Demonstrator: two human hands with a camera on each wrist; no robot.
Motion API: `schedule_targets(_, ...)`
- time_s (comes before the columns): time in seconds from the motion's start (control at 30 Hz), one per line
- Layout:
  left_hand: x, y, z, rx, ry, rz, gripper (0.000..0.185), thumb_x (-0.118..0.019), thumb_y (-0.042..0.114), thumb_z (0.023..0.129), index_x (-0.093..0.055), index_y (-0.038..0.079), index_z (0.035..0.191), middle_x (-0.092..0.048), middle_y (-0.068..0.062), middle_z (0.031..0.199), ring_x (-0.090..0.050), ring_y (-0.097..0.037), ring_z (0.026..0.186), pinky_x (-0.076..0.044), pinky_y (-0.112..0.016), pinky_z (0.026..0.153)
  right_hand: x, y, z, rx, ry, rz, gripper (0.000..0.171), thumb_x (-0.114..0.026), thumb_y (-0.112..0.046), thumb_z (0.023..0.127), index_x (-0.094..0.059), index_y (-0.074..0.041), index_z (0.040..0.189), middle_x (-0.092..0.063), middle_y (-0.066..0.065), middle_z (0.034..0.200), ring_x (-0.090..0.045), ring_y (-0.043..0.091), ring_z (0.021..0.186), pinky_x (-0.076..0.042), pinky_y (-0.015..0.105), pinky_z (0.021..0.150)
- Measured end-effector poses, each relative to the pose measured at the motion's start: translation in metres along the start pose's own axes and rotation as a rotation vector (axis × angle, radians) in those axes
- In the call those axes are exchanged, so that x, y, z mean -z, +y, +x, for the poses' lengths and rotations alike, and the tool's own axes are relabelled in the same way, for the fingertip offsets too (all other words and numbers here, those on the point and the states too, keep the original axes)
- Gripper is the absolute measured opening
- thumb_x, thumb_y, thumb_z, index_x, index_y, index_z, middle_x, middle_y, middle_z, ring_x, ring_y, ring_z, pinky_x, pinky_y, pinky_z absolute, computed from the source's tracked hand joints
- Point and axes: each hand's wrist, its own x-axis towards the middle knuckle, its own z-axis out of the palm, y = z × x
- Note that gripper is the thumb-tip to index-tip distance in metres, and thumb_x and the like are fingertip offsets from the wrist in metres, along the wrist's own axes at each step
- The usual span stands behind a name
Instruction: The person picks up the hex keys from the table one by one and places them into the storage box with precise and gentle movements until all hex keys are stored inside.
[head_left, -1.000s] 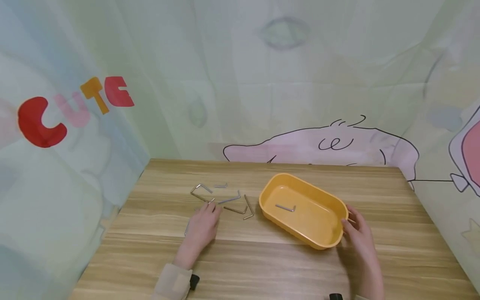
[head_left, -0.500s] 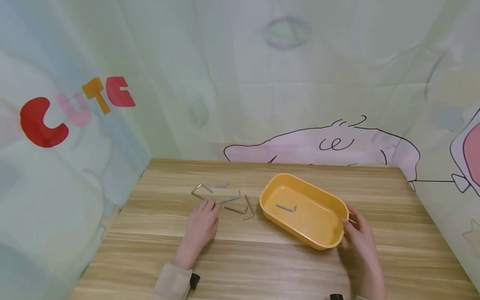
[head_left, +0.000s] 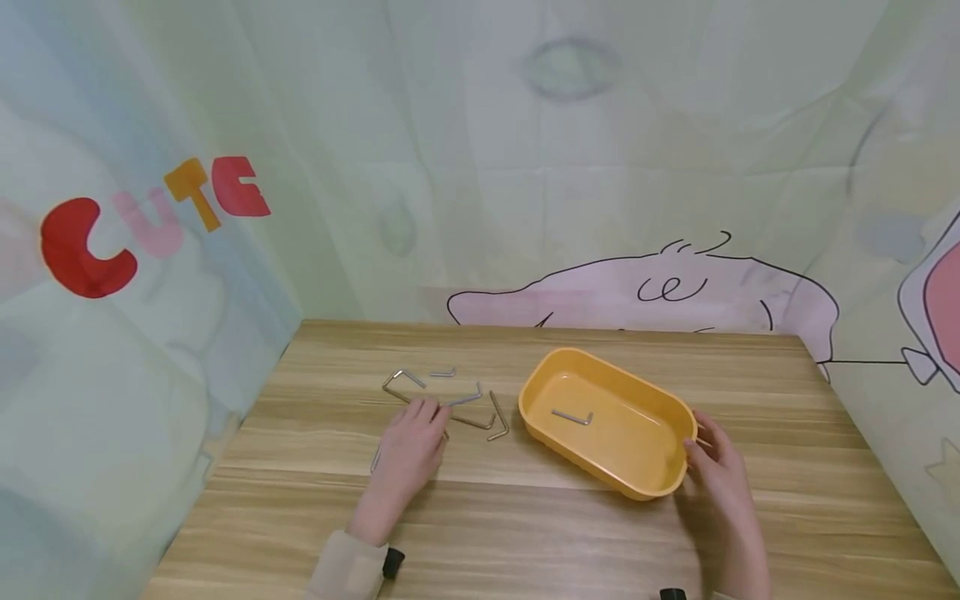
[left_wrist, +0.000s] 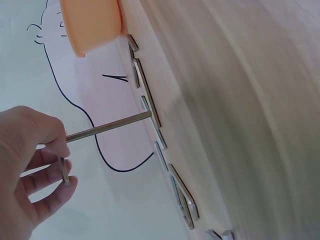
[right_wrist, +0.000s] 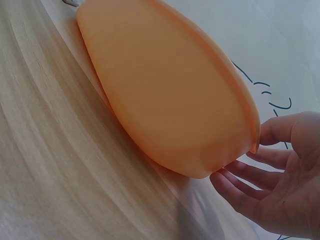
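Steel hex key is pinched between thumb and fingers of the left hand, its long arm reaching to the wooden table among the other loose hex keys. Relaxed and straight-fingered, the right hand touches the near end of the orange tray, which holds one hex key in the tray. Printed cloth hangs behind.

In the left-wrist view the orange tray is cut off at twelve o'clock, and the left hand at nine.
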Motion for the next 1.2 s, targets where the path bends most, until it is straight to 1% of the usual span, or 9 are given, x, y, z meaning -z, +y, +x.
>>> schedule_targets(0.1, 0.001, 0.003, 0.002, -0.022, 0.022, 0.0, 0.025, -0.071, 0.005, 0.075, -0.064, 0.009, 0.099, -0.058, -0.003, 0.089, -0.057, -0.019, 0.083, -0.049, -0.028, 0.065, 0.0, 0.001, 0.0, 0.003, -0.005, 0.005, 0.055, -0.042, -0.014, 0.101, -0.021, -0.002, 0.151, -0.032, 0.025, 0.147, -0.044, -0.018, 0.098, -0.045, 0.004, 0.078)
schedule_targets(0.33, 0.006, 0.012, 0.009, -0.074, 0.081, 0.0, 0.022, -0.065, 0.001, 0.075, -0.063, 0.01, 0.095, -0.059, -0.003, 0.089, -0.057, -0.019, 0.083, -0.051, -0.028, 0.068, 0.0, 0.002, 0.001, 0.012, 0.003, 0.013, 0.055, -0.042, -0.011, 0.101, -0.022, 0.0, 0.15, -0.032, 0.027, 0.146, -0.046, -0.017, 0.097, -0.046, 0.005, 0.077)
schedule_targets(0.5, 0.008, 0.021, 0.016, -0.108, 0.082, 0.001, 0.021, -0.066, 0.002, 0.075, -0.061, 0.01, 0.093, -0.058, -0.002, 0.089, -0.056, -0.019, 0.083, -0.051, -0.03, 0.07, 0.0, 0.002, 0.001, 0.009, -0.002, 0.01, 0.054, -0.042, -0.011, 0.101, -0.022, 0.0, 0.15, -0.033, 0.025, 0.145, -0.046, -0.017, 0.097, -0.046, 0.005, 0.077)
schedule_targets(0.63, 0.008, 0.028, 0.021, -0.12, 0.079, -0.017, 0.023, -0.068, 0.003, 0.073, -0.061, 0.012, 0.094, -0.059, -0.002, 0.089, -0.055, -0.018, 0.083, -0.049, -0.029, 0.069, 0.0, 0.001, 0.001, 0.01, 0.002, 0.0, 0.053, -0.042, -0.011, 0.101, -0.023, 0.0, 0.15, -0.035, 0.022, 0.142, -0.047, -0.016, 0.098, -0.046, 0.005, 0.078)
schedule_targets(0.8, 0.009, 0.036, 0.029, -0.134, 0.097, -0.044, 0.021, -0.069, 0.004, 0.075, -0.063, 0.012, 0.093, -0.06, -0.001, 0.091, -0.055, -0.018, 0.084, -0.052, -0.03, 0.071, -0.001, 0.001, 0.001, 0.013, 0.01, -0.015, 0.053, -0.043, -0.014, 0.101, -0.025, -0.001, 0.149, -0.037, 0.019, 0.14, -0.048, -0.013, 0.1, -0.046, 0.006, 0.079)
schedule_targets(1.0, 0.012, 0.045, 0.039, -0.157, 0.12, -0.072, 0.021, -0.068, 0.002, 0.076, -0.065, 0.012, 0.094, -0.061, -0.001, 0.094, -0.057, -0.018, 0.088, -0.053, -0.03, 0.073, 0.0, 0.002, 0.002, 0.003, 0.007, 0.0, 0.054, -0.042, -0.013, 0.101, -0.023, 0.0, 0.149, -0.034, 0.022, 0.143, -0.046, -0.016, 0.097, -0.046, 0.005, 0.078)
schedule_targets(1.1, 0.013, 0.049, 0.042, -0.169, 0.135, -0.089, 0.025, -0.065, -0.002, 0.075, -0.066, 0.012, 0.096, -0.062, -0.001, 0.095, -0.058, -0.018, 0.088, -0.054, -0.029, 0.074, 0.0, 0.002, 0.002, -0.003, 0.012, 0.008, 0.055, -0.044, -0.013, 0.1, -0.023, 0.0, 0.149, -0.033, 0.025, 0.144, -0.046, -0.016, 0.097, -0.046, 0.006, 0.078)
schedule_targets(1.2, 0.013, 0.052, 0.045, -0.175, 0.145, -0.126, 0.029, -0.065, -0.004, 0.075, -0.067, 0.011, 0.1, -0.064, -0.002, 0.096, -0.059, -0.017, 0.089, -0.054, -0.028, 0.076, 0.0, 0.003, 0.002, -0.004, 0.009, 0.01, 0.055, -0.044, -0.014, 0.101, -0.023, 0.0, 0.15, -0.033, 0.025, 0.145, -0.047, -0.015, 0.098, -0.046, 0.006, 0.077)
